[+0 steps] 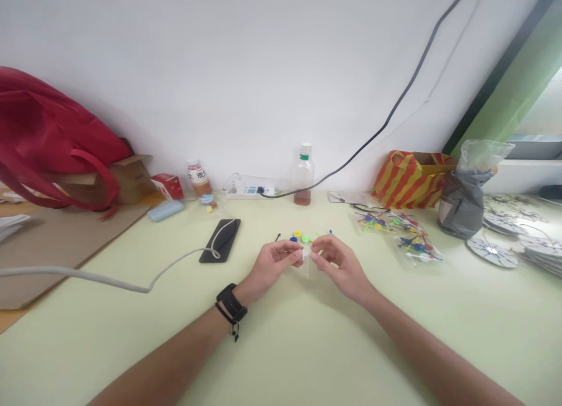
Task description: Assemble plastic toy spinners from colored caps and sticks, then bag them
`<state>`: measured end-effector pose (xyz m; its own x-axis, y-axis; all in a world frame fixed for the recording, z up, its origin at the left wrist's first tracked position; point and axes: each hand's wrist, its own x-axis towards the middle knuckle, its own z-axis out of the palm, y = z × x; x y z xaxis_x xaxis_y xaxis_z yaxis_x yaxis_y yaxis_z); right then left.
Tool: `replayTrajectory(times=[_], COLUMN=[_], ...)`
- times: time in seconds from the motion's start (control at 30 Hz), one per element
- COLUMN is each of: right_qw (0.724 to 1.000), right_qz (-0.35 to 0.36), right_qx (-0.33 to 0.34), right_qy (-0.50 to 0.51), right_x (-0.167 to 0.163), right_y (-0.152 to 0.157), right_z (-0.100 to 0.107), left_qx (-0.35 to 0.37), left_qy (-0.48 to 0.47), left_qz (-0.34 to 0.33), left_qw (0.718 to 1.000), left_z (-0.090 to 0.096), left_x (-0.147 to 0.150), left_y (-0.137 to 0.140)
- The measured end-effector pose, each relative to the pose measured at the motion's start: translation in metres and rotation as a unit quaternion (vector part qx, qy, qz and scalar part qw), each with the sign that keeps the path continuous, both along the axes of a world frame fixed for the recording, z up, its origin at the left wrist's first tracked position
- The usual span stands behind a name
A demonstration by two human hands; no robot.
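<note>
My left hand [277,261] is closed in a pinch on a small white plastic piece [306,255], from which a thin pale stem points down toward me. From the other side, my right hand [337,262] has its thumb and index fingertips drawn together at the same piece; the exact contact is too small to make out. Just beyond the fingers lie a yellow round piece [297,234], a green round piece [306,239] and a blue round piece [293,239]. A black arrow-tipped stick [278,237] and a blue arrow tip [331,231] flank them.
Clear bags of coloured plastic parts [419,249] lie to the right, near a grey bag [462,204] and stacked grey discs [492,252]. A bottle [304,175] and a power strip [252,187] stand by the wall. Left are a black phone [222,242] and a cable [144,289].
</note>
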<state>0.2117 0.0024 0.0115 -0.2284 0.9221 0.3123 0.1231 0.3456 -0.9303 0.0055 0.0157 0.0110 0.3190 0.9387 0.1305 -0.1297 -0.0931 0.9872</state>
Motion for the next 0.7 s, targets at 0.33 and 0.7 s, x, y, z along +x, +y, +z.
replayTrajectory(times=[0.33,0.7], right_qw=[0.999,0.973], right_qz=[-0.005,-0.033], right_qx=[0.034,0.149], right_qy=[-0.041,-0.172], right_x=[-0.002,0.006], right_y=[-0.002,-0.008], right_z=[-0.004,-0.003], left_qx=[-0.013,-0.054], left_qy=[0.002,-0.027], left_qz=[0.002,-0.002], left_qw=[1.000,0.998], left_z=[0.001,0.000], left_x=[0.001,-0.001], left_y=[0.000,0.002])
